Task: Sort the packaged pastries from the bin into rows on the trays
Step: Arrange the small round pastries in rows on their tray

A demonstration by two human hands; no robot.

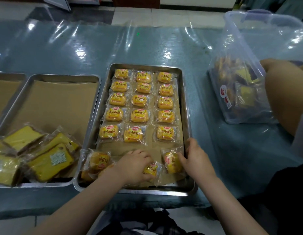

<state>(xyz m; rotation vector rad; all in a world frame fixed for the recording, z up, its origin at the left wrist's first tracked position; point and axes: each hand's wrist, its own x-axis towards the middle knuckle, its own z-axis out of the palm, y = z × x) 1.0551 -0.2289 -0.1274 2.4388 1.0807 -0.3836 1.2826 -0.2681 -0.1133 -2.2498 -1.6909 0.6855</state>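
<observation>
A steel tray (187, 106) in the middle holds several small yellow wrapped buns in three neat columns. At its near end lie loose buns: one (99, 161) at the left, one (150, 169) under my left hand (135, 164), and one (172, 161) touched by my right hand (195, 156). My left hand's fingers close over the middle bun. My right hand rests on the right bun's wrapper beside the tray's right rim. A clear plastic bin (240, 78) at the right holds more packaged pastries.
A second tray (62, 78) on the left, lined with brown paper, carries several wrapped yellow cake slices (50, 158) at its near end. A third tray (9, 75) shows at the far left. Another person's arm (283, 92) reaches into the bin.
</observation>
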